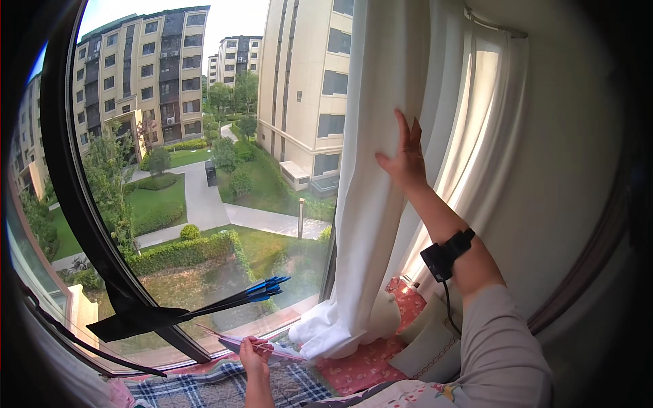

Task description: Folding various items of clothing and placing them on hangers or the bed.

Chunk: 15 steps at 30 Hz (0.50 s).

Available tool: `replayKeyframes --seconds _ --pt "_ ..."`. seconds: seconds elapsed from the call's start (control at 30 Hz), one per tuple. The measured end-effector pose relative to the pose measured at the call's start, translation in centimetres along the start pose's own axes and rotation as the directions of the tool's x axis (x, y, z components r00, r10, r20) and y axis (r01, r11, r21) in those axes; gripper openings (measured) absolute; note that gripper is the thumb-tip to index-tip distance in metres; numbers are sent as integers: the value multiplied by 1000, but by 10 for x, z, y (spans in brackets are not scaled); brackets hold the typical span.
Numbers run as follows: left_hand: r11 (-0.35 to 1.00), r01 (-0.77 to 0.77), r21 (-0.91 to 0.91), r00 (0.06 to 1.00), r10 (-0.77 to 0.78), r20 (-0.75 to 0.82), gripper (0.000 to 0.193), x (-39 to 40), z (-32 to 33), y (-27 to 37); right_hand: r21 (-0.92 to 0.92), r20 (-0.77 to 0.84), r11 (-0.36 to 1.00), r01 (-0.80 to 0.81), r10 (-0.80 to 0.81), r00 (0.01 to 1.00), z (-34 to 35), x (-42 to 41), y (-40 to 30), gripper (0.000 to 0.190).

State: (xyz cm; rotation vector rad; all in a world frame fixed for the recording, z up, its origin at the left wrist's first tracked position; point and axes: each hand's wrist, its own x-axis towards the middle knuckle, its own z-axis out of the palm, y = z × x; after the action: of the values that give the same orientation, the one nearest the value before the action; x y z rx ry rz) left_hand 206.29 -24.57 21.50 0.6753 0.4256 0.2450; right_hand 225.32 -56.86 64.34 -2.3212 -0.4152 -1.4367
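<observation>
My right hand [408,166] is raised in front of a long white curtain [377,153], fingers spread and holding nothing. Whether its fingertips press the cloth I cannot tell. Low by the window sill, my left hand [256,354] pinches a thin pinkish cord or stick [288,353]; the picture does not settle which. A pale cloth or sheet [235,342] lies close beside those fingers. The curtain's lower end [326,331] bunches up to the right of my left hand. Strapped on my right forearm is a black device [443,256] with a cable.
Several blue-fletched arrows [265,288] stick out of a black quiver [137,320] by the dark window frame [84,204]. A black curved rod [97,349] runs below it. Cushions [428,352] lie on pink floral fabric [352,359], near a blue plaid quilt [204,390].
</observation>
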Motion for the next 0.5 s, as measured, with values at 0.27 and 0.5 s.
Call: replayKeyframes --seconds 0.27,0.5 --pt "997 -70 38 996 73 -56 25 -10 5 16 -322 -56 947 4 -23 998 39 47 95 75" --pt "981 -164 101 965 181 -192 27 -22 -20 -16 -431 -69 900 58 -97 993 19 64 161 69"
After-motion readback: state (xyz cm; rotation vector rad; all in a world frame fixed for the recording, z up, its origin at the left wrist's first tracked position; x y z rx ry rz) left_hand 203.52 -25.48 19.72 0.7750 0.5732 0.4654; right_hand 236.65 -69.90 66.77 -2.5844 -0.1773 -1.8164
